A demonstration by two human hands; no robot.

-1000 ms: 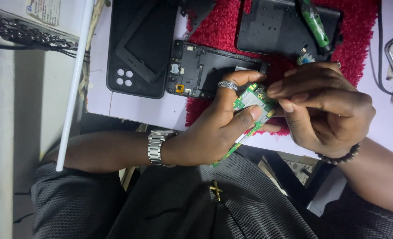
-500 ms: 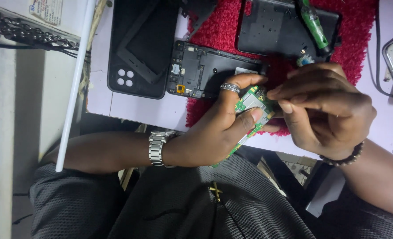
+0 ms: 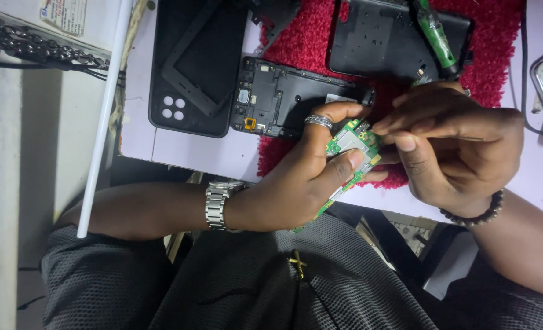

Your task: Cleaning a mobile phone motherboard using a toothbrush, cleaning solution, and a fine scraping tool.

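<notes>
Left hand (image 3: 296, 183): still pinching my green board (image 3: 352, 146), unmoved
Right hand (image 3: 455, 146): fingertips remain closed on board's 3 o'clock edge
Frame (image 3: 284, 98): at 11 o'clock, unchanged

- A phone repair bench is showing here: an opened phone (image 3: 296, 98) and a black back cover (image 3: 192, 61) are lying on a red mat (image 3: 497, 67).
- A green screwdriver (image 3: 436, 36) is resting nearby.

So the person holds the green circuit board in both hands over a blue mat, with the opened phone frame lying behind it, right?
Not quite: the mat is red, not blue, as the head view shows. The rest holds: the left hand and right hand hold the green circuit board, and the opened phone frame lies behind it.
</notes>
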